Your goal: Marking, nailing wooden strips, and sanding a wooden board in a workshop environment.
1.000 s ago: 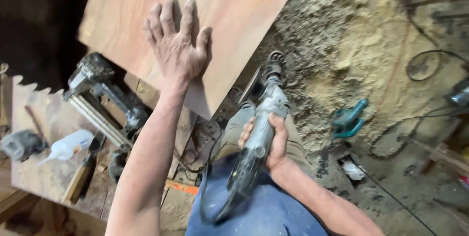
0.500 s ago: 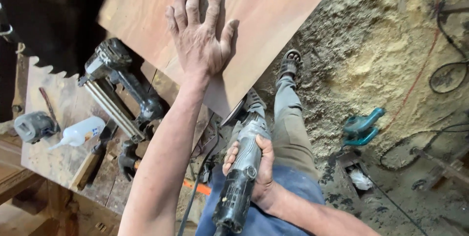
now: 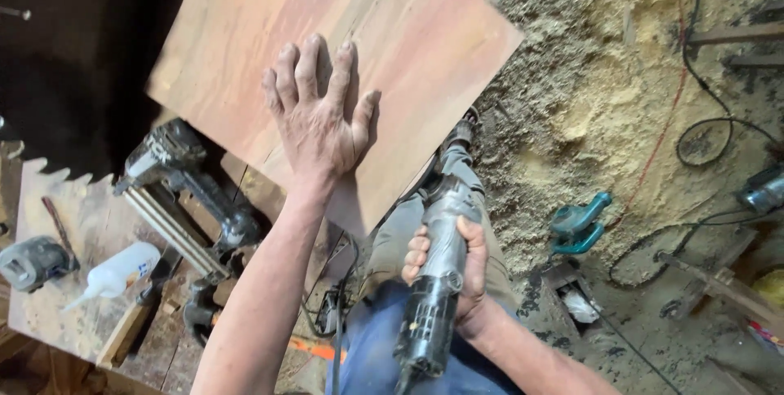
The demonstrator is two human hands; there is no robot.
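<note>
Left hand is laid flat, fingers spread wide, on the wooden board; nothing is gripped, the palm only presses near the board's near edge. The board is tilted across the upper middle of the view, its right corner jutting out over the sawdust floor, its left edge against a dark background.

Right hand is closed tightly round the grey body of a power tool, held low over the lap. The tool's front end is hidden under the board's near edge; its black rear end points toward the camera.

Packages and labels: a white squeeze bottle with a pointed nozzle lies on its side on the bench at left, a pale label on its flank, too small to make out. Just left of it, a small grey tool. A nail gun lies between bottle and board, its magazine running diagonally.

Edges and room: the bench's far edge is notched like saw teeth. To the right of the board, the floor is open but heaped with sawdust; a teal tool lies there, well apart from the right hand, and black cables loop beyond it. Legs in jeans fill the gap between bench and floor.
</note>
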